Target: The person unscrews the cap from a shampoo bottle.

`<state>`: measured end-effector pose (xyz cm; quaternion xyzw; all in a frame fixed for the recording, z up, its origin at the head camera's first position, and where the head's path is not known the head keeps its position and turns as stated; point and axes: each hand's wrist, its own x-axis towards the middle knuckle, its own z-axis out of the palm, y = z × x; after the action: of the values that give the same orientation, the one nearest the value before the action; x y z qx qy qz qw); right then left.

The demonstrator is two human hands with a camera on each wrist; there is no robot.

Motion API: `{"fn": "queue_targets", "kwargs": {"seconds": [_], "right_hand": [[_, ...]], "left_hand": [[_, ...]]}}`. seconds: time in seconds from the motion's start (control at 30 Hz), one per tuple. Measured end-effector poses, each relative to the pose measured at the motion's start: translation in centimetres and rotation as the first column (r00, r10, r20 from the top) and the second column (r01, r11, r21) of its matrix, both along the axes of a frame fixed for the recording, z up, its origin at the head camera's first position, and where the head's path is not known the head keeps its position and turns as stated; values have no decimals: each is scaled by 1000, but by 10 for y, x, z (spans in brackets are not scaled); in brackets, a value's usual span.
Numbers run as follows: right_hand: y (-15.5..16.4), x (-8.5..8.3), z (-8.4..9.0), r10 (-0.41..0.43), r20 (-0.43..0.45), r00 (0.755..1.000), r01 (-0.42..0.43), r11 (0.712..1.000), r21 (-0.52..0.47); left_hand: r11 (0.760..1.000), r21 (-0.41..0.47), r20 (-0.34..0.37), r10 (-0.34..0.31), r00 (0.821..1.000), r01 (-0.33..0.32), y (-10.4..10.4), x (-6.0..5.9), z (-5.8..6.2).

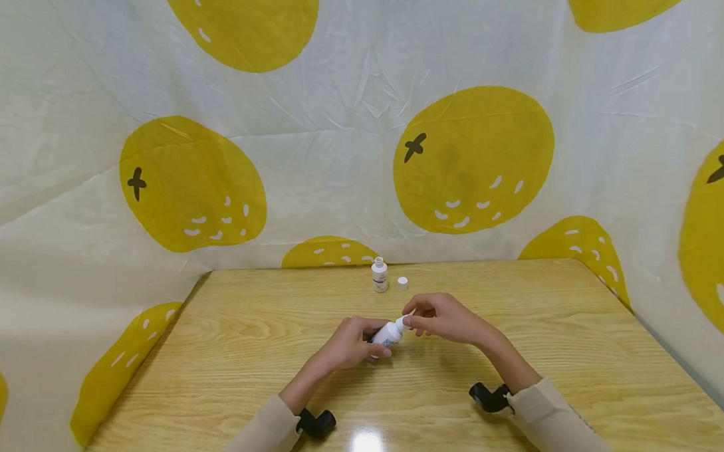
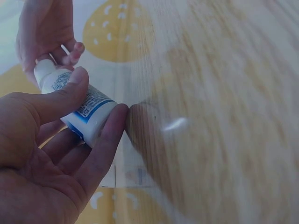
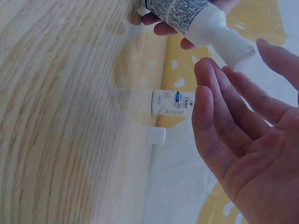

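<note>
My left hand (image 2: 60, 135) grips a small white plastic bottle (image 2: 93, 100) with a blue band and small print on its label. The bottle is tilted, its capped end pointing up and towards my right hand (image 1: 440, 318). The thumb and fingertips of my right hand are around the white cap (image 3: 236, 51), pinching at its outer end, with the other fingers loosely bent below. Behind the hands stands a second white bottle (image 1: 380, 276) marked Dove, with its threaded neck bare. A loose white cap (image 1: 402, 283) sits on the table just right of it.
The wooden table (image 1: 269, 302) reaches back to a white cloth (image 1: 330, 174) printed with yellow fruit shapes. A black wrist camera (image 1: 317, 424) is on the left forearm and another black camera (image 1: 490, 398) on the right.
</note>
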<state>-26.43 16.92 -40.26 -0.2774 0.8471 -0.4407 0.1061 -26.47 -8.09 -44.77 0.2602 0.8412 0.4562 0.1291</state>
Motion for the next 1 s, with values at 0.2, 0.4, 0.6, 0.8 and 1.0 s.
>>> {"fn": "queue_targets", "kwargs": {"seconds": [0.2,0.4,0.6,0.8,1.0], "right_hand": [[1,-1,0,-16,10,1000,16,1000,15],[2,-1,0,6,11,1000,-6,1000,17],[1,0,1,22,-2,1000,-22,1000,9],[1,1,3,28,-9,1000,-28,1000,-2],[1,1,1,17,3,1000,-17,1000,7]], "left_hand": [[1000,1,4,-1,1000,1,0,0,1],[1000,-1,5,4,1000,-4,0,1,1],[1000,-3,8,5,1000,-5,0,1,1],[1000,-1,12,0,1000,0,0,0,1],[1000,0,11,3,1000,-3,1,0,0]]}}
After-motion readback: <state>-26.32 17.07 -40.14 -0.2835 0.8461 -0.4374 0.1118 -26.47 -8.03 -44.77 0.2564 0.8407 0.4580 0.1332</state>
